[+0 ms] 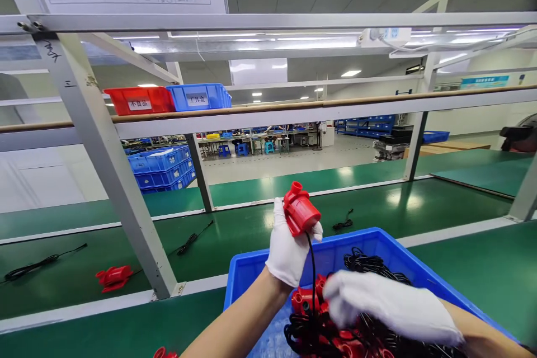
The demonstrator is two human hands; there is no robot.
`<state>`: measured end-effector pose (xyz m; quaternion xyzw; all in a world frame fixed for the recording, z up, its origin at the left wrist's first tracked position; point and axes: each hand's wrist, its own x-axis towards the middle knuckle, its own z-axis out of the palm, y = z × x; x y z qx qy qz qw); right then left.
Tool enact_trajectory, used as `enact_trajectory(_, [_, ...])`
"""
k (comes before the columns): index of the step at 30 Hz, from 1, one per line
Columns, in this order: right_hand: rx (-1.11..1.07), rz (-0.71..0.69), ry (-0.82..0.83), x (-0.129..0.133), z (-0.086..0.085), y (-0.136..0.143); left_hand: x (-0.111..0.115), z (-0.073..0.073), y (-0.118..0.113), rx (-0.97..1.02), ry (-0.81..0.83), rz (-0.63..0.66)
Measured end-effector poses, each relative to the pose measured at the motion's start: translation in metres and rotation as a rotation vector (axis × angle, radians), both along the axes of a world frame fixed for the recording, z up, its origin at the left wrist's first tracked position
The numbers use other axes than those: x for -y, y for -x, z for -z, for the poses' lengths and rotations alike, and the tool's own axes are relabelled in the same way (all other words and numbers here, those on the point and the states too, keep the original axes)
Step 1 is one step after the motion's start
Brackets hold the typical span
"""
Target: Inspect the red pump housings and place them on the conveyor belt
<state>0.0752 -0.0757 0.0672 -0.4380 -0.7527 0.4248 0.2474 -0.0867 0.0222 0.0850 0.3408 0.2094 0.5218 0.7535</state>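
Note:
My white-gloved left hand (289, 251) is closed round a red pump (300, 212), held up over the far rim of a blue bin (251, 265). Its black cable (312, 268) hangs down into the bin. Blurred by motion, my gloved right hand (377, 302) hovers above the bin's contents; whether its fingers grip anything does not show. Beneath it lie several more red pumps (304, 301) and tangled bundles of black cable (369, 262), partly hidden by the hand.
Another red pump (114, 278) lies on the green belt (235, 240) beyond a slanting metal post (113, 168). Coiled cables (191, 243) rest there too. A red box (139, 100) and a blue box (199, 97) stand on the shelf above.

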Motion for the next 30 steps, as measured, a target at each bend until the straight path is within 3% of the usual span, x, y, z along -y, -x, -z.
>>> enact_trajectory(2, [-0.031, -0.192, 0.186, 0.005, 0.0, -0.001, -0.002, 0.004, 0.0, 0.066, 0.004, 0.017])
enact_trajectory(3, [-0.065, -0.16, 0.202, 0.005, 0.001, -0.002, -0.003, 0.008, -0.002, 0.058, -0.016, 0.034])
enact_trajectory(7, [-0.176, 0.433, -0.07, -0.015, 0.018, -0.011, 0.004, 0.027, -0.012, -0.18, -0.247, -0.032])
enact_trajectory(9, [-0.189, 0.542, -0.123, -0.023, 0.028, -0.011, 0.012, 0.034, -0.015, -0.303, -0.35, -0.095])
enact_trajectory(13, [-0.216, 0.505, -0.089, -0.019, 0.031, -0.001, 0.026, 0.04, -0.017, -0.362, -0.451, -0.092])
enact_trajectory(19, [-0.085, 0.596, -0.156, -0.008, 0.027, 0.007, 0.032, 0.045, -0.02, -0.35, -0.42, -0.049])
enact_trajectory(24, [0.042, 0.679, -0.228, -0.007, 0.033, 0.002, 0.03, 0.047, -0.022, -0.167, -0.255, 0.111])
enact_trajectory(27, [0.183, 0.768, -0.285, -0.005, 0.03, 0.001, 0.028, 0.048, -0.021, -0.142, -0.24, 0.21])
enact_trajectory(30, [0.319, 0.83, -0.482, -0.002, 0.029, 0.001, 0.026, 0.046, -0.02, -0.118, -0.259, 0.304])
